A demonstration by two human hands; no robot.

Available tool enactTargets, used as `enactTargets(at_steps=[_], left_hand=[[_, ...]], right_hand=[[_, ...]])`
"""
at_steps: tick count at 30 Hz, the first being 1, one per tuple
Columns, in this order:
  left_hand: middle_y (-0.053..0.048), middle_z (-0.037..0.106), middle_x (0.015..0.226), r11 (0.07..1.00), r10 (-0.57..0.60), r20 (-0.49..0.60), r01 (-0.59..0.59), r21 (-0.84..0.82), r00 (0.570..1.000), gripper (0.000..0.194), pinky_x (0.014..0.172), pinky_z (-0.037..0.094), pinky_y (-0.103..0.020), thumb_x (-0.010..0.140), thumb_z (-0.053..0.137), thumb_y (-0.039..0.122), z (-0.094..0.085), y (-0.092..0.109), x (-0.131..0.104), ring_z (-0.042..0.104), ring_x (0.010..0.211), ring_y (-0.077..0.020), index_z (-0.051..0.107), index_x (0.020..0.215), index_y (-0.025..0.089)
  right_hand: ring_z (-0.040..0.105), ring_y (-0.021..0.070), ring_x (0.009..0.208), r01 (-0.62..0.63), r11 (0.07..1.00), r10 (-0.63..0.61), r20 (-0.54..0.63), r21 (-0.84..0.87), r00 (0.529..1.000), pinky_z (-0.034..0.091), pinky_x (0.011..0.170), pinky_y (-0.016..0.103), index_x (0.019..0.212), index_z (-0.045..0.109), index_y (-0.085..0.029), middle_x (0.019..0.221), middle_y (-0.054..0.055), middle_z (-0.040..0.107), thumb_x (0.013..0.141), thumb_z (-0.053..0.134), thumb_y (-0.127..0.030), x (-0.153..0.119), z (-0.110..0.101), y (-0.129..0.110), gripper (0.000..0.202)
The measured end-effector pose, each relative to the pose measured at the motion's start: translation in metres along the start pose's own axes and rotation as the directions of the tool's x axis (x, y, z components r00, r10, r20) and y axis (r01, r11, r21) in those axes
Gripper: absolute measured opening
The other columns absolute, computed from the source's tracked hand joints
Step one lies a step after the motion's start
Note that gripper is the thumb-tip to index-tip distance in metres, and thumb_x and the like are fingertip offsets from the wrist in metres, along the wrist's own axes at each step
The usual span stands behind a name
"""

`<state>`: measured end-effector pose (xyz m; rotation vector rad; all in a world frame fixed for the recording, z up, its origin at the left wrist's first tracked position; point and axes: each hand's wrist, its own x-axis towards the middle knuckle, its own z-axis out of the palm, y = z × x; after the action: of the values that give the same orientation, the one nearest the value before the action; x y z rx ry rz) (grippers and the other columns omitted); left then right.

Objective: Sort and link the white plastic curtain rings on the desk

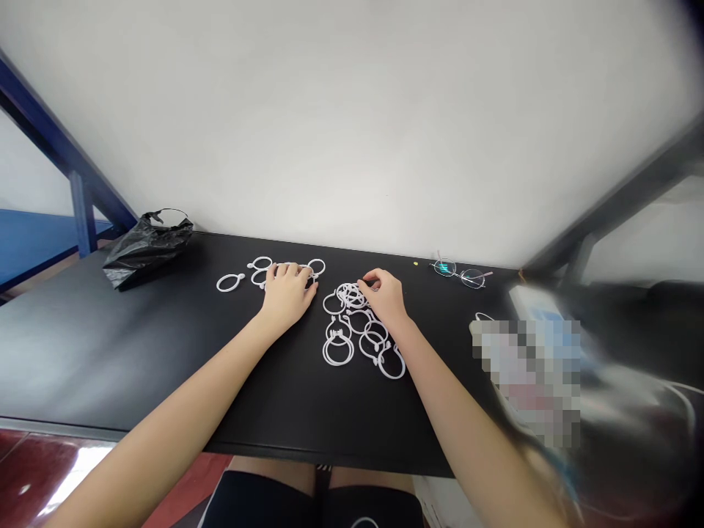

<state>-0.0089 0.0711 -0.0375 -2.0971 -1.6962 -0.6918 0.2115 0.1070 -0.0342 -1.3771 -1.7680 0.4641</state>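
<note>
White curtain rings with small eyelets lie in two groups on a black table (264, 411). My left hand (287, 295) rests palm down over the left group of rings (316, 267), fingers stretched out and thumb apart, hiding several of them. One single ring (229, 282) lies off to the left of that hand. At the top of the right-hand pile of rings (338, 350), my right hand (383, 295) has thumb and forefinger pinched together on a white ring (352, 295). Its fingertips partly cover that ring, and more rings overlap below it.
A crumpled black plastic bag (151, 246) sits at the back left. Eyeglasses (459, 273) lie near the wall (357, 132) on the right, beside a tiny yellow bit (416, 263). Further right are blurred white objects (528, 374) and a white cable (685, 400).
</note>
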Motion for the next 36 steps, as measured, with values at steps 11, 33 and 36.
enactTargets(at_steps=[11,33,36], left_hand=[[-0.006,0.066,0.096,0.87,0.243,0.014,-0.212,-0.444,0.97,0.018,0.094,0.044,-0.045,0.095,0.046,0.022,-0.025,0.023,0.006,0.06,0.092,-0.0207,0.064,0.095,0.019],[-0.008,0.063,0.098,0.794,0.328,0.161,-0.179,-0.58,0.931,0.022,0.082,0.053,-0.034,0.094,0.047,0.024,-0.022,0.031,0.0,0.061,0.092,-0.0202,0.066,0.103,0.018],[-0.008,0.063,0.098,0.793,0.326,0.164,-0.175,-0.584,0.931,0.021,0.084,0.052,-0.035,0.094,0.048,0.024,-0.021,0.031,0.001,0.061,0.093,-0.0206,0.066,0.104,0.019]], right_hand=[[0.064,0.016,0.063,-0.004,0.992,0.004,0.001,0.128,1.0,0.053,0.07,0.033,0.075,0.061,-0.019,0.076,0.002,0.068,0.071,0.056,-0.018,0.002,-0.004,-0.004,0.007],[0.068,0.0168,0.063,-0.078,0.955,0.074,0.024,0.286,0.997,0.055,0.065,0.03,0.077,0.063,-0.017,0.081,0.005,0.071,0.071,0.061,-0.02,0.003,-0.003,-0.008,0.007],[0.068,0.0176,0.061,-0.06,0.933,0.068,-0.01,0.354,0.998,0.054,0.062,0.03,0.077,0.062,-0.017,0.077,0.005,0.07,0.074,0.061,-0.024,0.003,-0.002,-0.009,0.008]])
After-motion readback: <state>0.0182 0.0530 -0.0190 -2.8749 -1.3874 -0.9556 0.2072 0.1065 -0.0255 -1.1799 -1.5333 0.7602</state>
